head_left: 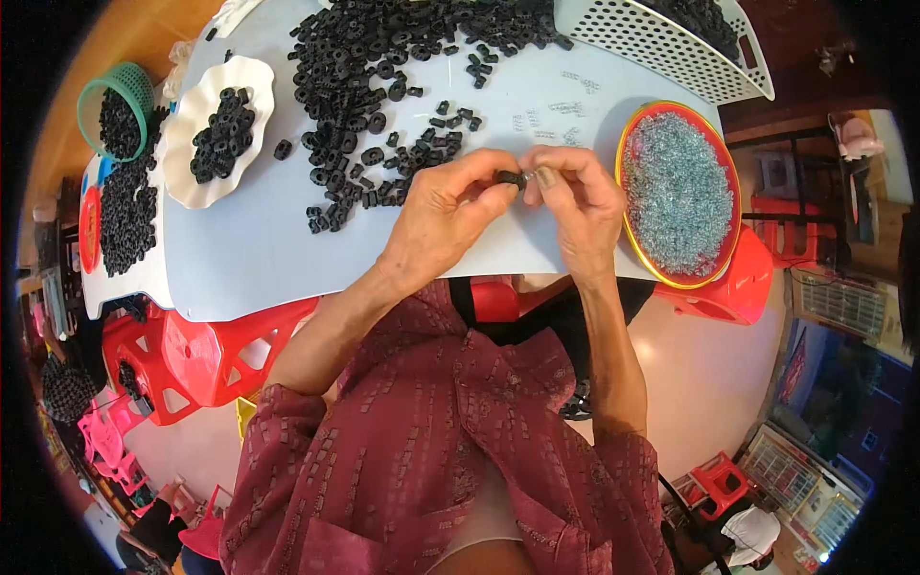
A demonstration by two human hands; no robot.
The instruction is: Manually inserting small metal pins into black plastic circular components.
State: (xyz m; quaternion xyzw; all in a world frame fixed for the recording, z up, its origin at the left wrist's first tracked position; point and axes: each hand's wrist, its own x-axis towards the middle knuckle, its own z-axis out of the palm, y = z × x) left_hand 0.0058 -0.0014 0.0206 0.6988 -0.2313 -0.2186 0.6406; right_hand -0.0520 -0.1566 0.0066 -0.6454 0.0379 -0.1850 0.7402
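Note:
Above the front edge of the pale table, my two hands meet. My left hand (433,213) pinches a small black ribbed cylindrical part (509,178) between thumb and fingertips. Against the part's right end, my right hand (583,203) is closed on a tiny clear piece (528,176), mostly covered by the fingers. Many similar black parts (335,86) lie in a loose heap beyond my left hand. Beside my right hand stands a red round tray with a yellow rim (632,235), full of small clear bluish pieces (678,192).
A white wavy-edged dish (182,187) with black parts sits at the left. Beyond it, a green basket (144,86) leans over more black parts. A white perforated basket (661,48) stands far right. Red stools (206,355) are under the table's left edge.

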